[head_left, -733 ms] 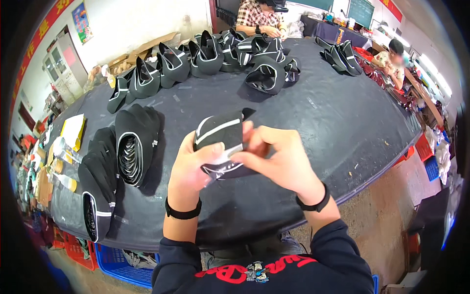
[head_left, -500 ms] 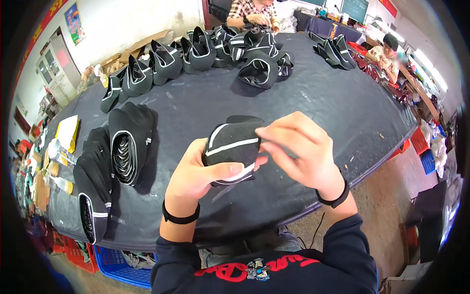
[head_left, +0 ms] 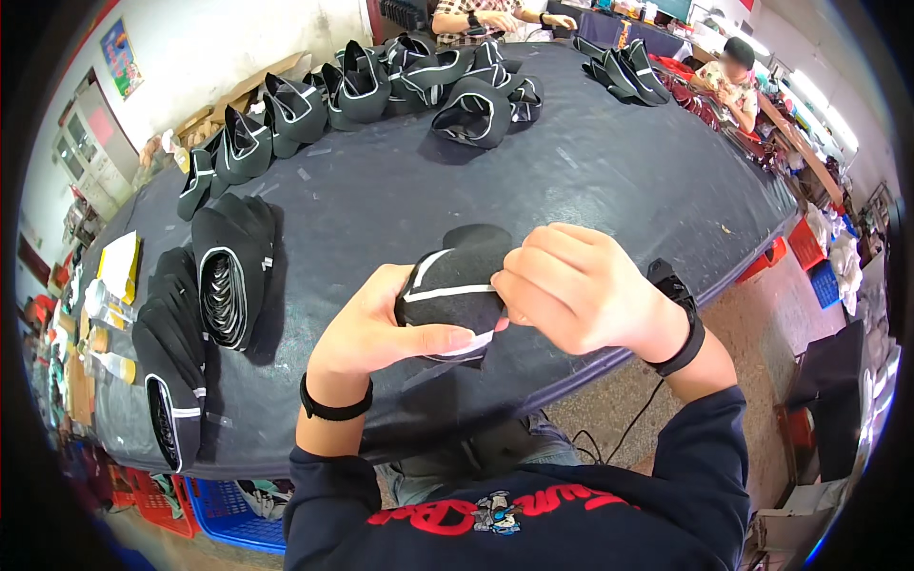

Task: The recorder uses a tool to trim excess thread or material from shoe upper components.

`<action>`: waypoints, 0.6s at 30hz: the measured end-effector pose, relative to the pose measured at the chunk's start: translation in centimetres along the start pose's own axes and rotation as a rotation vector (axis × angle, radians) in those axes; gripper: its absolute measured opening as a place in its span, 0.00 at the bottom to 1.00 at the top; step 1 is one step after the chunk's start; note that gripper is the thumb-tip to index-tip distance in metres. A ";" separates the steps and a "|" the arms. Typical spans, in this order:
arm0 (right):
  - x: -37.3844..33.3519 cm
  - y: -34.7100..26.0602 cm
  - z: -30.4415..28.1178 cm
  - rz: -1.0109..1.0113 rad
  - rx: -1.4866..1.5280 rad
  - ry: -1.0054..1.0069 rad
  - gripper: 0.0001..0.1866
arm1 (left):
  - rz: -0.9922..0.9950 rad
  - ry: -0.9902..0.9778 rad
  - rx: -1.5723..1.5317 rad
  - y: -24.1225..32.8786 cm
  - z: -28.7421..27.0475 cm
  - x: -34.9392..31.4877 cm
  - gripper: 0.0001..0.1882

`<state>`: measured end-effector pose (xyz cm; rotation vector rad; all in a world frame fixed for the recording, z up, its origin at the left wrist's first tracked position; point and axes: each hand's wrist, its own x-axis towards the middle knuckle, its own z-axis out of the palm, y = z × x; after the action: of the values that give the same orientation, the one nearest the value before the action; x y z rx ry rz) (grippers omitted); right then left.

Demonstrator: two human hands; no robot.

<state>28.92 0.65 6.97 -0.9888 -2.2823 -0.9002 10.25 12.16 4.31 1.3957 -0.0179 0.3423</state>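
A curved black fabric piece (head_left: pixel 452 271), shaped like a shoe upper with white strips along its seams, is held above the near part of the table. My left hand (head_left: pixel 367 319) is closed around its left side, thumb pressed across the lower front. At its right edge, my right hand (head_left: pixel 576 290) is closed with the fingers curled, pinching the edge; the fingertips are partly hidden. Left of my hands lie two nested stacks of similar black pieces, one stack (head_left: pixel 233 257) farther off and another stack (head_left: pixel 174 347) nearer me.
A row of black pieces (head_left: pixel 286 119) runs along the far side of the dark-covered table (head_left: pixel 371 205). More black pieces (head_left: pixel 628 74) lie at the far right. Bottles (head_left: pixel 116 366) stand at the left edge. A blue basket (head_left: pixel 233 519) sits below. Two people are across the table.
My right hand's fingers have curled in against the piece's right edge. The person at the far side has moved their hands apart. The whole view has shifted slightly.
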 end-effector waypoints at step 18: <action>-2.0 -2.3 -0.9 -0.013 0.133 0.079 0.18 | -0.018 -0.008 0.144 0.0 4.0 -2.5 0.15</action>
<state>28.52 -2.08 5.43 -0.8674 -2.2524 -0.7674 8.64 7.79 4.55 1.5385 0.0129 0.3282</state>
